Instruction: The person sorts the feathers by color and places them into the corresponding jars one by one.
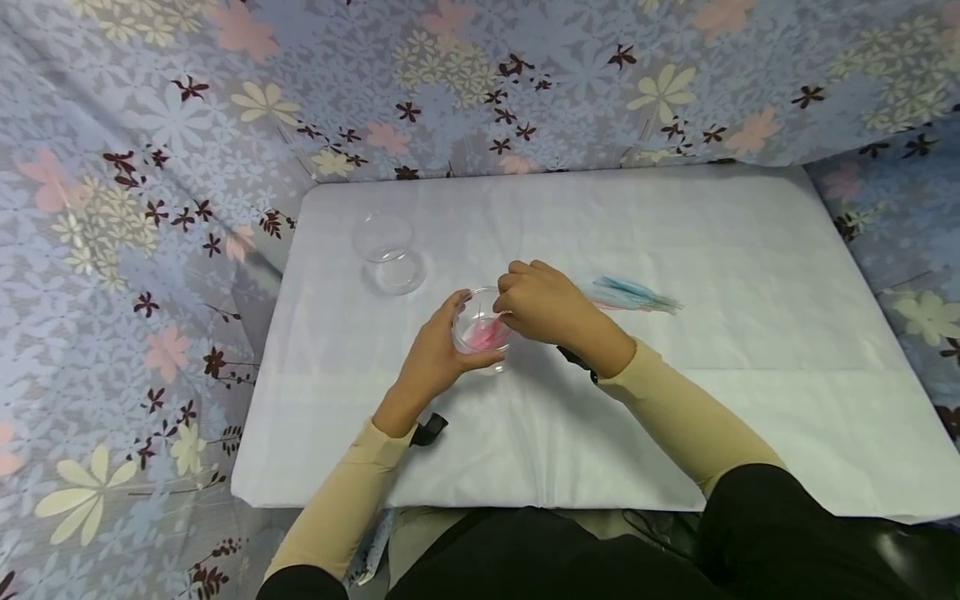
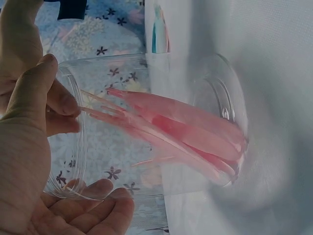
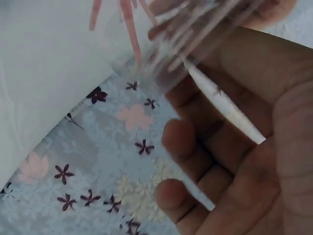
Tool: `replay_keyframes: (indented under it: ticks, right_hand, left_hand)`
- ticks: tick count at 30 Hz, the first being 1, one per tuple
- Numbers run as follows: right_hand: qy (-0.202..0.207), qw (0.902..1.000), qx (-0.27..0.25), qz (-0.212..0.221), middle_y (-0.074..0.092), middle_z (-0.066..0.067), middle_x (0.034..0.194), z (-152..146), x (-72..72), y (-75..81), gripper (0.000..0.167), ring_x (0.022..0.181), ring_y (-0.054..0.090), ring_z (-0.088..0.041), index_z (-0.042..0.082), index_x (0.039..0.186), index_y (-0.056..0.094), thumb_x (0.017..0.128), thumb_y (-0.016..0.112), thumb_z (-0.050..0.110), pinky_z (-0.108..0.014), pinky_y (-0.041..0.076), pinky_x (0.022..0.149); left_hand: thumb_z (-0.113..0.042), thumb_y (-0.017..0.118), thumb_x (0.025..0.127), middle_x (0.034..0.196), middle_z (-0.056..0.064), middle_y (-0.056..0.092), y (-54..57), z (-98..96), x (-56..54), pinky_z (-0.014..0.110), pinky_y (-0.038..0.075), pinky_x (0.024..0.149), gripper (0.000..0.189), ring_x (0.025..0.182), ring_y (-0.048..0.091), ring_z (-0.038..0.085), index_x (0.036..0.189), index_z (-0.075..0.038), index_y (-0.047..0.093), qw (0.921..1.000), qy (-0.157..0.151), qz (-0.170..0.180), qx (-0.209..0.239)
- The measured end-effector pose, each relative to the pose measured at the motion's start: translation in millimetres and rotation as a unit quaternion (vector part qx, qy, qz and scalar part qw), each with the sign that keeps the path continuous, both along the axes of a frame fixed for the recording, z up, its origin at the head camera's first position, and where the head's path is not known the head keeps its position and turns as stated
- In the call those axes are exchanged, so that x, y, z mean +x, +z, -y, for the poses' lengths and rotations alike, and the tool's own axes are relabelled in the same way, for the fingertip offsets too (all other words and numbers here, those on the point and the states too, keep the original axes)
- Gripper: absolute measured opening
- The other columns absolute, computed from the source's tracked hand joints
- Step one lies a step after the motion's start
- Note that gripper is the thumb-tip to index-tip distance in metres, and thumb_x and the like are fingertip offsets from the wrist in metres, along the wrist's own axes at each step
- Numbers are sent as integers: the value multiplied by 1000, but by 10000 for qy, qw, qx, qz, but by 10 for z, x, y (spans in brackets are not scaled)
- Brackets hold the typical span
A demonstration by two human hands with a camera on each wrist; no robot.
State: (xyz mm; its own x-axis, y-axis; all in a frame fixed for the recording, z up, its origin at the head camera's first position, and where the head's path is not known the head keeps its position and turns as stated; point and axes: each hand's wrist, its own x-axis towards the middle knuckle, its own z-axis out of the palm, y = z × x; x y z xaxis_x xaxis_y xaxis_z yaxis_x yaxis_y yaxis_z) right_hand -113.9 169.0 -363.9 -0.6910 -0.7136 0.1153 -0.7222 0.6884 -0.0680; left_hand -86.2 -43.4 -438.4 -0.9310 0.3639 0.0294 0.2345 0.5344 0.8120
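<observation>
A clear plastic jar (image 1: pixel 467 321) is held in my left hand (image 1: pixel 431 350), thumb on one side and fingers on the other near its rim. Pink translucent plastic pieces (image 2: pixel 190 132) with broad ends and thin stems lean inside it, broad ends down. Over the mouth, my right hand (image 1: pixel 543 304) has curled fingers and pinches thin pink stems. The right wrist view shows pink stems (image 3: pixel 128 29) beside the blurred rim, and the exact grip there is partly hidden. In the left wrist view the jar's base looks close to the white cloth; contact cannot be told.
Behind and to the left stands a second clear jar (image 1: pixel 384 237). Right of my right hand lies a bunch of blue pieces (image 1: pixel 633 292) with thin stems, some pinkish ones beside it. White cloth (image 1: pixel 750 400) covers the table; floral curtains (image 1: pixel 525 83) hang behind and at the sides.
</observation>
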Motion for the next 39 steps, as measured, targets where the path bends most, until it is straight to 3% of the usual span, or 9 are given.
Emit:
replay_keyframes:
  ticks: [4, 8, 11, 14, 20, 24, 32, 36, 39]
  right_hand:
    - [-227, 9967, -766, 139, 69, -1, 91, -181, -15, 31, 12, 90, 59, -24, 16, 99, 81, 88, 79, 18, -41, 49, 78]
    - [-1378, 9795, -1365, 540, 74, -4, 97, -643, 30, -66, 13, 93, 63, -28, 12, 102, 81, 91, 76, 18, -46, 50, 88]
    - [-2488, 9536, -1246, 1154, 75, -12, 105, -1077, 120, -252, 17, 99, 64, -34, 7, 105, 79, 94, 72, 17, -52, 49, 91]
    - [-3172, 9282, -953, 1694, 73, -20, 113, -1461, 233, -448, 21, 106, 62, -43, 2, 109, 77, 96, 68, 16, -57, 50, 88]
    - [-3442, 9081, -897, 2209, 68, -25, 122, -1822, 367, -631, 24, 115, 59, -49, 1, 114, 75, 98, 64, 14, -60, 49, 91]
    - [-3301, 9062, -911, 2480, 67, -25, 124, -1847, 356, -670, 24, 115, 60, -46, 1, 117, 74, 99, 62, 12, -57, 49, 92]
    - [-3061, 9225, -1081, 2088, 68, -29, 117, -1832, 254, -716, 22, 104, 64, -43, -2, 113, 75, 96, 66, 7, -54, 50, 88]
    - [-3042, 9224, -1104, 2108, 70, -28, 111, -1862, 193, -712, 22, 66, 55, -28, -1, 115, 74, 96, 64, 5, -42, 45, 65]
    - [-3085, 9191, -1159, 2160, 70, -28, 112, -1869, 166, -720, 23, 57, 42, -23, -1, 115, 74, 96, 62, 4, -39, 38, 59]
  left_hand:
    - [-47, 92, 69, 142, 12, 55, 17, 5, -13, 46, 49, 101, 106, 123, 57, 27, 152, -12, 36, 10000, 15, -53, 41]
    - [-47, 92, 69, 143, 15, 54, 3, -16, -5, 48, 48, 102, 106, 124, 57, 31, 152, -12, 37, 10000, -29, -32, 49]
    - [-48, 92, 69, 145, 14, 54, -23, -34, 4, 48, 48, 103, 107, 125, 57, 31, 153, -12, 36, 10000, -30, 18, 12]
    - [-49, 92, 68, 145, 14, 53, -34, -44, 9, 48, 48, 103, 107, 125, 56, 31, 153, -12, 36, 10000, -29, 44, -4]
    - [-47, 92, 69, 143, 15, 54, -13, -37, -1, 50, 48, 103, 105, 124, 56, 34, 152, -12, 37, 10000, -20, -38, 36]
    - [-46, 92, 69, 141, 15, 56, -26, -31, -5, 50, 48, 101, 104, 123, 57, 34, 151, -13, 38, 9999, 6, -82, 85]
    - [-47, 92, 69, 145, 16, 53, -28, -44, 0, 50, 47, 104, 106, 125, 56, 35, 153, -12, 36, 10000, 31, -7, -9]
    - [-47, 92, 69, 144, 16, 53, -28, -38, 1, 50, 47, 103, 106, 125, 56, 34, 152, -12, 36, 10000, 31, -48, -39]
    - [-46, 92, 69, 144, 16, 54, -18, -33, 4, 50, 47, 103, 105, 125, 56, 34, 152, -11, 36, 10000, 35, -83, -40]
